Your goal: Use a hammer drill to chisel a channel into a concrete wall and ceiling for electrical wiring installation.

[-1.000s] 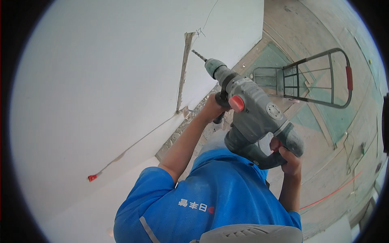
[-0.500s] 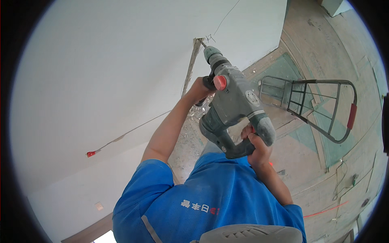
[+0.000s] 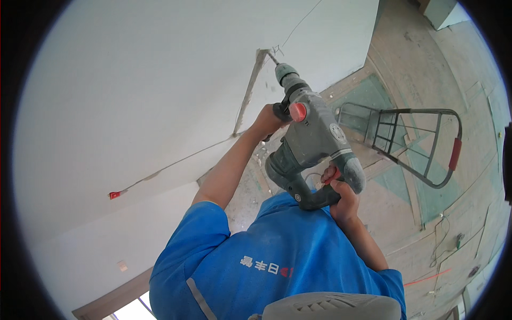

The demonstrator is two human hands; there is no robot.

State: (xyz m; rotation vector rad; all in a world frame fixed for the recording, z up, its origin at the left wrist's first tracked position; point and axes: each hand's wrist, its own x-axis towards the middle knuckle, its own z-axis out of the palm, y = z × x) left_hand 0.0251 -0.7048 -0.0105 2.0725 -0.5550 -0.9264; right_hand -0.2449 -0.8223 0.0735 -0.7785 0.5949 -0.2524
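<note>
A grey and dark green rotary hammer drill (image 3: 314, 128) with a round red knob is held up in front of me. My left hand (image 3: 269, 121) is closed around its black side handle near the front. Around the rear grip, at the red trigger, my right hand (image 3: 342, 196) is closed. The drill's bit (image 3: 273, 57) points at the white wall (image 3: 160, 80), its tip beside the top end of a chiselled groove (image 3: 250, 88). I cannot tell whether the tip touches the wall.
To the right stands a grey metal cart frame (image 3: 397, 114) with a red grip. Green and brown protective sheets (image 3: 434, 197) cover the floor, with a cable (image 3: 438, 242) lying there. Rubble lies near the wall's base. A red box (image 3: 114, 195) is set in the wall at the left.
The drill and both hands have shifted slightly to the right in the picture. The bit has moved from inside the groove's top end to just right of it. The view has also turned a little.
</note>
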